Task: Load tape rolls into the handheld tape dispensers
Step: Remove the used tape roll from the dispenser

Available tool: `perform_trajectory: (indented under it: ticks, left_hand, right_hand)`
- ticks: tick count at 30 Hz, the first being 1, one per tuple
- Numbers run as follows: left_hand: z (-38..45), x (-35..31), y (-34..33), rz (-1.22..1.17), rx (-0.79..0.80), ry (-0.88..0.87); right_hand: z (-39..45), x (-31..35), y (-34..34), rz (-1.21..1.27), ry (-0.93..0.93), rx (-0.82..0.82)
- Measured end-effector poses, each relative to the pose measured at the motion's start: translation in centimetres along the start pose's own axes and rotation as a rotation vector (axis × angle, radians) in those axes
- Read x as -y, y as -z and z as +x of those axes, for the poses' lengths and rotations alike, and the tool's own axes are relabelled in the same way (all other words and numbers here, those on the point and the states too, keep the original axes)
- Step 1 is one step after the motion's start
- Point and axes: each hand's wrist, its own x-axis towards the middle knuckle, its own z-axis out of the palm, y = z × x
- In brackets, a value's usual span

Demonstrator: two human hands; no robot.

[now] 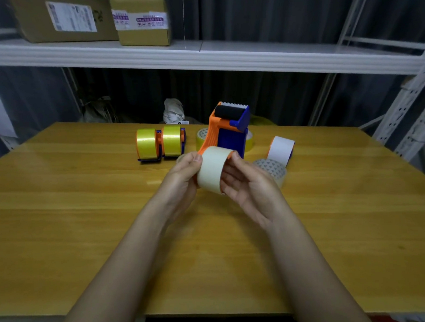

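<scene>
Seating a pale tape roll into the orange dispenser at frame centre, both hands' grip clamped on it, left hand and right hand; next, probably threading.

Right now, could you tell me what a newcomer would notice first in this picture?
Both hands, left and right, hold a pale tape roll on an orange-and-blue dispenser at the centre, above the wooden table. Behind on the left stand two dispensers with bright yellow rolls. Cardboard boxes sit on the shelf above.
</scene>
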Motion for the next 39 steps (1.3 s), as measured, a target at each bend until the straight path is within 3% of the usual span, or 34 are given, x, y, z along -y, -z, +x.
perform_trajectory:
  ticks: [6,9,22,30,39]
  left_hand:
    - [-0.2,0.1,0.7,-0.022,0.116,0.048]
    - [0.0,-0.1,0.7,-0.046,0.135,0.090]
    - [0.2,0.3,0.8,0.025,0.016,0.040]
    - [0.1,0.6,0.8,0.104,-0.039,0.023]
    - [-0.6,-0.1,0.7,0.124,0.034,0.036]
  right_hand:
    - [-0.1,0.9,-0.1,0.097,-0.078,0.105]
    - [-0.2,0.9,0.2,0.015,-0.070,0.096]
    - [-1.1,1.6,-0.1,-0.325,0.027,0.050]
    - [-0.9,1.8,0.1,-0.240,0.026,0.041]
    - [-0.6,2.2,0.5,-0.285,-0.047,0.100]
